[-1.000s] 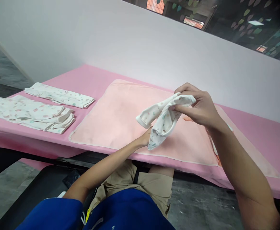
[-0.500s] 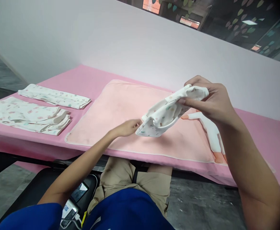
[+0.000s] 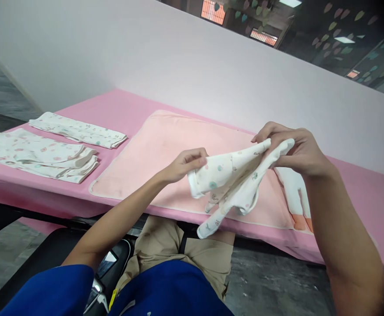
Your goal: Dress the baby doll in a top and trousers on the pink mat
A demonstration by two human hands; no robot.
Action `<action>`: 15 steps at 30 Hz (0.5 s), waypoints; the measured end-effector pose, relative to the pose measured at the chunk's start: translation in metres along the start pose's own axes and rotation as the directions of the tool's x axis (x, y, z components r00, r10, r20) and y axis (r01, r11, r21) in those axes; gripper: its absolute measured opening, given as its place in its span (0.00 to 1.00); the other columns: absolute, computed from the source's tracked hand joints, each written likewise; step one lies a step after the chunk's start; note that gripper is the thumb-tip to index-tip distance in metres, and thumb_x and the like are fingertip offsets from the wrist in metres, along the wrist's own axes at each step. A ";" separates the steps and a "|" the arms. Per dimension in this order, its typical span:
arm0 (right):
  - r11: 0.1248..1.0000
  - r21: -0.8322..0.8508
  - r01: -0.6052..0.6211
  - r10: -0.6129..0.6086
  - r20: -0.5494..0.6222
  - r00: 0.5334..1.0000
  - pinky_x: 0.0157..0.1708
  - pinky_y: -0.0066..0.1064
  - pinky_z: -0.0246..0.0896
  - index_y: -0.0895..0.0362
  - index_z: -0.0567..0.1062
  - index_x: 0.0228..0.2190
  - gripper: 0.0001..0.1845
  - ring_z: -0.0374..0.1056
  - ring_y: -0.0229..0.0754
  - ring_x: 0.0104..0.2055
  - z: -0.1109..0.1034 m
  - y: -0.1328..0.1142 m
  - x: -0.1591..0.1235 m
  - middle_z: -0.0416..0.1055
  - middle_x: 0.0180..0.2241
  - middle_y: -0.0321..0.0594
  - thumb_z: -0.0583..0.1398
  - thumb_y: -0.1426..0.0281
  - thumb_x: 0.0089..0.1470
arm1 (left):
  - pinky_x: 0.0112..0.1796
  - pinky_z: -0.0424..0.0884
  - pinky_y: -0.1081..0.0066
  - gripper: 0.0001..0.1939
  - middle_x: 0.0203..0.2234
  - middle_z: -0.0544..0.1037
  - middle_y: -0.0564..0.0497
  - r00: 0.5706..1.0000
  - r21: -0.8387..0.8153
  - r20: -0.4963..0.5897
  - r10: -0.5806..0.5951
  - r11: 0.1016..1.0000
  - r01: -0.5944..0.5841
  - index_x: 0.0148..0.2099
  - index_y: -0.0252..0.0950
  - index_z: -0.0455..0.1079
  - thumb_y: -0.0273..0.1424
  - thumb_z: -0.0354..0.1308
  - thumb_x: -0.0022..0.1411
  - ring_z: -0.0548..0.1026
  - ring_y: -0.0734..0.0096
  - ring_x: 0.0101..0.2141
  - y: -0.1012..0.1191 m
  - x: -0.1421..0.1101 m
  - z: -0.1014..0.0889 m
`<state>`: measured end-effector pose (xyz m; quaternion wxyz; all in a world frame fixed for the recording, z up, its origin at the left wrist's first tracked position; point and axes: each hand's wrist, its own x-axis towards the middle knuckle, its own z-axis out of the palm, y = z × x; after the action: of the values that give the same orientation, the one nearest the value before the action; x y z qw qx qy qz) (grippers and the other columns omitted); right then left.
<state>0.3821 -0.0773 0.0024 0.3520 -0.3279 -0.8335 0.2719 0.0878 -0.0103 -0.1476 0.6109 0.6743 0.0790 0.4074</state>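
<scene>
A small white baby garment (image 3: pixel 231 180) with a coloured print hangs in the air above the front edge of a pale peach mat (image 3: pixel 165 145). My left hand (image 3: pixel 185 163) pinches its left end, fingers closed on the cloth. My right hand (image 3: pixel 293 149) grips its right end, higher up. A loose part of the garment dangles below the table's edge. The mat lies on a table with a pink cover (image 3: pixel 113 109).
At the left of the pink cover lie folded printed garments: a stack (image 3: pixel 40 154) near the front edge and a single piece (image 3: pixel 78 130) behind it. Another white garment with orange trim (image 3: pixel 293 197) lies on the mat under my right arm. A white wall (image 3: pixel 179 57) backs the table.
My left hand has come up from the mat and taken hold of the garment's left end. My right hand has dropped a little, and the garment now stretches between both hands.
</scene>
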 end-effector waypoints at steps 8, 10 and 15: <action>1.000 0.027 -0.004 0.003 0.015 1.000 0.37 0.50 0.77 0.46 0.85 0.27 0.13 0.75 0.51 0.37 0.004 -0.006 -0.001 0.76 0.39 0.43 0.79 0.55 0.48 | 0.28 0.61 0.68 0.29 0.22 0.63 0.55 0.993 -0.124 -0.046 -0.110 0.987 0.104 0.34 0.39 0.62 0.58 0.66 0.66 0.60 0.74 0.24 0.028 0.012 -0.005; 0.999 0.041 0.016 -0.017 0.007 1.000 0.33 0.46 0.74 0.47 0.84 0.27 0.13 0.73 0.48 0.34 0.008 -0.012 -0.001 0.76 0.39 0.43 0.79 0.57 0.48 | 0.28 0.61 0.69 0.30 0.22 0.62 0.55 0.990 -0.128 -0.024 -0.138 0.983 0.134 0.34 0.39 0.61 0.59 0.66 0.65 0.60 0.75 0.24 0.027 0.014 -0.003; 0.991 0.102 0.083 -0.085 0.016 0.996 0.27 0.38 0.68 0.49 0.83 0.27 0.12 0.69 0.40 0.30 0.023 -0.027 0.004 0.75 0.37 0.40 0.80 0.63 0.48 | 0.25 0.68 0.67 0.33 0.25 0.71 0.51 0.993 -0.001 0.018 -0.118 0.993 0.118 0.34 0.38 0.68 0.65 0.66 0.61 0.68 0.71 0.24 -0.003 0.030 0.015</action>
<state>0.3527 -0.0966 0.0086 0.3709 -0.2716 -0.8352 0.3018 0.1179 -0.0028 -0.1357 0.6353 0.6713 0.1130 0.3647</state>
